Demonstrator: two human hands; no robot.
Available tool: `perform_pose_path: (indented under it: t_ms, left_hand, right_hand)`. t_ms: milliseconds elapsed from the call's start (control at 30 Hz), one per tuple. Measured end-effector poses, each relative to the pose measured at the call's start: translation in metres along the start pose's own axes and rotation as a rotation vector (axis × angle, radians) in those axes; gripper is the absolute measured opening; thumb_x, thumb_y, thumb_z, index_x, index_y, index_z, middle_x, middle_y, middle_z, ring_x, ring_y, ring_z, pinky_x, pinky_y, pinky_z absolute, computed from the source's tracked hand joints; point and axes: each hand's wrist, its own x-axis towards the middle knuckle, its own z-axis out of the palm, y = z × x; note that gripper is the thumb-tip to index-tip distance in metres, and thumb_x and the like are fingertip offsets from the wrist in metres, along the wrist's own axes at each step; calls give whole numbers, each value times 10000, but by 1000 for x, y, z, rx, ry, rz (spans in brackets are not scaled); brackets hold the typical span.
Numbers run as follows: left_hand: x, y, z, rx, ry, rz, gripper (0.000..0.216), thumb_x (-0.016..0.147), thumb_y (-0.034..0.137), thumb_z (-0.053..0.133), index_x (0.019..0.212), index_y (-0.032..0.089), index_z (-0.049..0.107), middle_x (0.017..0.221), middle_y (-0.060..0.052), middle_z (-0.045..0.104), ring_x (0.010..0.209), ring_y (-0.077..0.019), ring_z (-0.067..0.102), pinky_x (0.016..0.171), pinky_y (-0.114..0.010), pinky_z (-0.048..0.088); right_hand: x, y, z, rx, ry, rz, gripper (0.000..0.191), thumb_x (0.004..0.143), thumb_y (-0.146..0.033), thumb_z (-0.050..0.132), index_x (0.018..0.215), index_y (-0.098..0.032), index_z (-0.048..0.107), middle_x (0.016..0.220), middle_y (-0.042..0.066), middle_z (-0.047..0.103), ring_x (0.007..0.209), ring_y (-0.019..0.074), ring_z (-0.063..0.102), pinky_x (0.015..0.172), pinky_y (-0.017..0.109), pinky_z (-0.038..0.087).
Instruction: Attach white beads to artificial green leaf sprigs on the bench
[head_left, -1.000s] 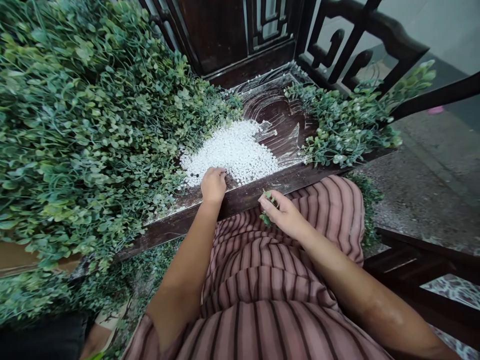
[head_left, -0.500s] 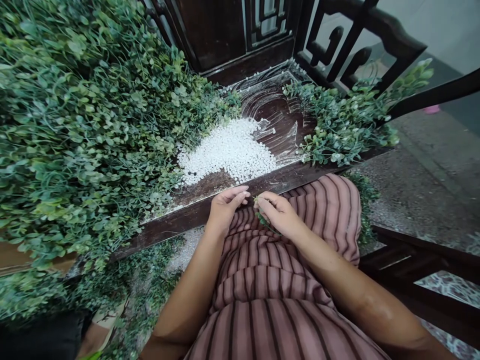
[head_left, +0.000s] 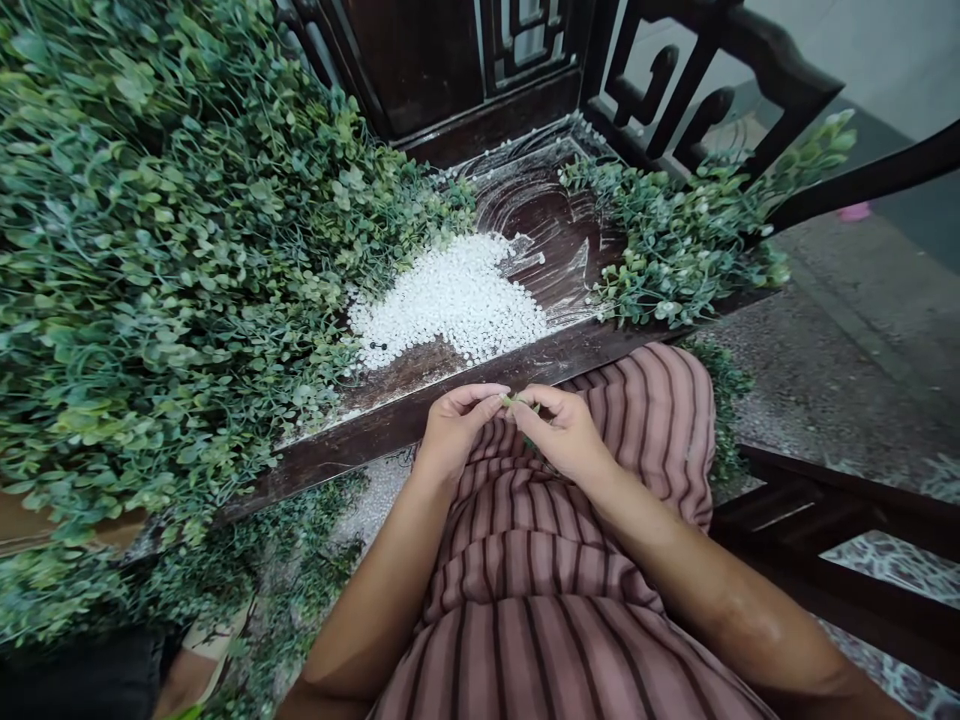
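Over my lap, my right hand [head_left: 566, 430] is closed in a pinch on a small green artificial leaf sprig [head_left: 513, 402], most of it hidden by the fingers. My left hand [head_left: 461, 425] pinches at the sprig's tip from the other side, thumb and forefinger together. What sits between those left fingertips is too small to make out. Just beyond both hands, a heap of small white beads [head_left: 457, 300] lies on the dark wooden bench seat [head_left: 562, 235].
A large mass of artificial greenery [head_left: 187, 250] covers the bench's left side. A smaller bunch of sprigs [head_left: 675, 240] lies at the right, by the carved armrest [head_left: 675, 100]. More greenery [head_left: 300, 560] hangs below the front edge. Part of another person's foot [head_left: 191, 670] shows lower left.
My two hands have come together, and the left fingertips now meet the sprig at the right fingertips. The view has shifted slightly.
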Motion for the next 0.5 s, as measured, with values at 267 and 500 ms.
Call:
perform_pose_path:
  t_ms: [267,500]
  left_hand:
    - [0,0,2,42,45,37,242,491,289,799,691,178,721,638,-14,689,592,-100,597,649,-233,483]
    - [-2,1,1,89,44,75,232,517,307,787,701,181,721,642,-10,686,589,-96,591,656,-236,484]
  right_hand:
    - [-2,-1,1,-60,27,-88,191,752,-267,500,586,-174,521,564,-10,501,558,110,464,556,232,372]
    - [-2,-1,1,-70,41,-127,169,764,-235,494,626,-166,563,615,8,557,597,118,514,591,236,402]
